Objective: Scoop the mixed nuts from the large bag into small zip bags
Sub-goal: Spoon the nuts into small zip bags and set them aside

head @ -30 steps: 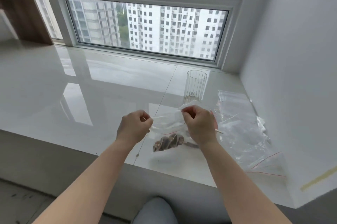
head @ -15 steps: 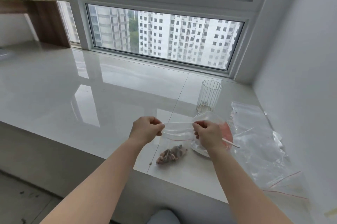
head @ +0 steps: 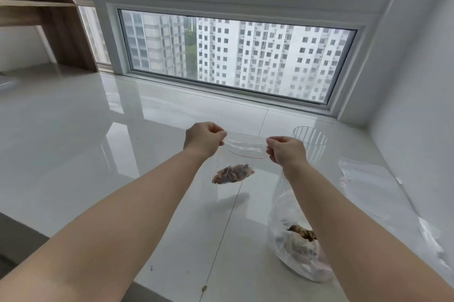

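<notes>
Small zip bag: clear plastic small zip bag with a red seal line [head: 245,149], held up in the air above the tabletop, top edge stretched level between both hands.
Nuts in small bag: brown mixed nuts [head: 233,174] bunched at the hanging bottom, clear of the surface, a soft shadow beneath.
Left hand: left hand [head: 202,138] curled, pinching the left top corner of the small zip bag.
Right hand: right hand [head: 286,149] curled, pinching the right top corner of the same bag.
Large bag: clear plastic large bag of mixed nuts [head: 290,250] resting on the tabletop under the right forearm, partly hidden by it, nuts piled low inside.
Empty bags: flat clear plastic zip bags [head: 375,193] lying on the tabletop to the right, near the wall.
Cup: clear ribbed plastic cup [head: 310,135] standing upright just beyond the right hand.
Tabletop: glossy white tiled tabletop [head: 98,154], reflecting the window, a few crumbs near the front edge.
Window: white-framed window [head: 233,58] behind, tower blocks outside.
Shelf: brown wooden shelf [head: 36,6] at far left.
</notes>
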